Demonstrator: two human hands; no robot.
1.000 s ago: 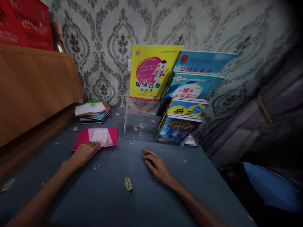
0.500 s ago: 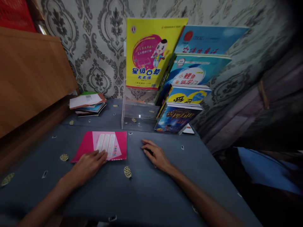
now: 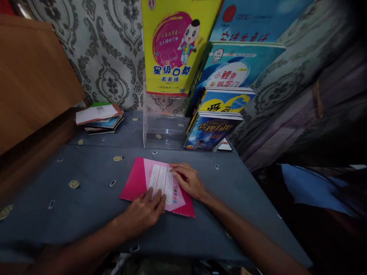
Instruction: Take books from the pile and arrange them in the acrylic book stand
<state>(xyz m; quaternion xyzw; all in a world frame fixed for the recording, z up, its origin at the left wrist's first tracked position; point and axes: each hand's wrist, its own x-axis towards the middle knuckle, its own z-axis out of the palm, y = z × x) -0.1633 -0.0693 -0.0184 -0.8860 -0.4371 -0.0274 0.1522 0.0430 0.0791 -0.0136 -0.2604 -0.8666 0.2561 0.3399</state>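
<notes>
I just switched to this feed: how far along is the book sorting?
Done: several books stand in the clear rack, the yellow book at top. In hand: the pink booklet lies flat on the table, left hand and right hand resting on it. Left: that booklet and the stack by the wall, while the rack's lower left tiers stand unfilled.

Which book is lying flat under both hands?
The pink book. It lies flat on the blue tablecloth under the left hand and right hand; the others stand in the rack or sit stacked far off.
</notes>
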